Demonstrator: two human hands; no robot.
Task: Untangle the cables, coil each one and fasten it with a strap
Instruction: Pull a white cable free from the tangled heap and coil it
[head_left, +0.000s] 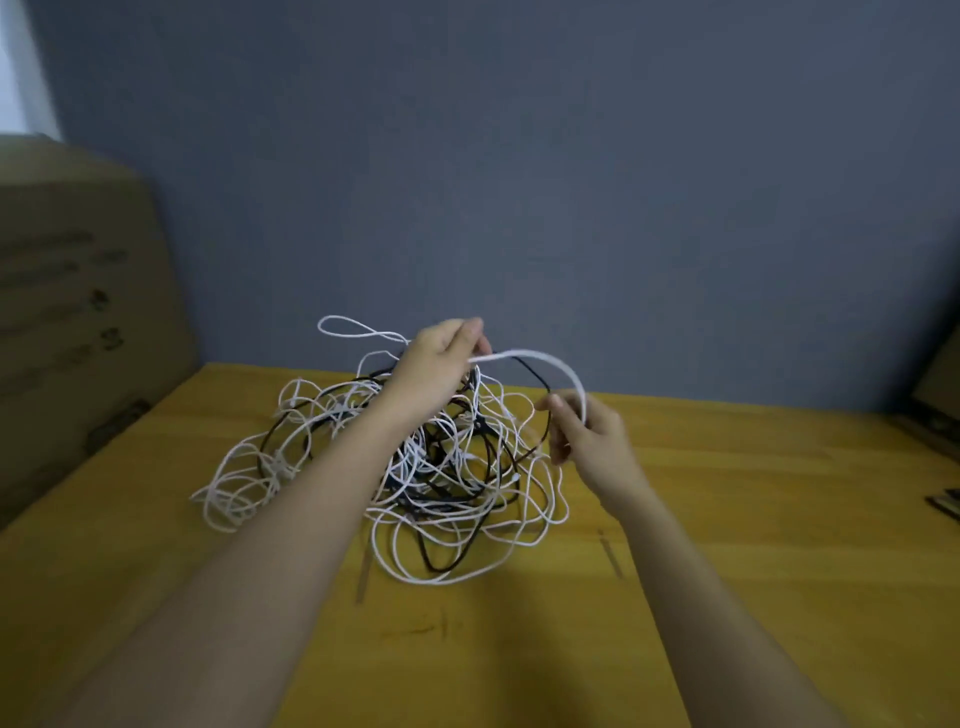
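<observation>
wall (519, 156): grey, behind | bench (727, 519): yellow wood | cardboard box (78, 312): far left | cable tangle (322, 441): white and black, heaped mid-bench | left hand (436, 364): raised over heap, pinching one end of white cable arc (550, 361) | right hand (587, 436): fingers curled round arc's other end

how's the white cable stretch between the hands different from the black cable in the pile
The white cable stretch is lifted off the table in an arch, pinched by the left hand and the right hand; the black cable mostly lies on the wood. The white stretch runs free of crossings, while the black one is woven among white loops. One is white, the other dark. Both are thin, flexible, and feed into the same tangle.
</observation>
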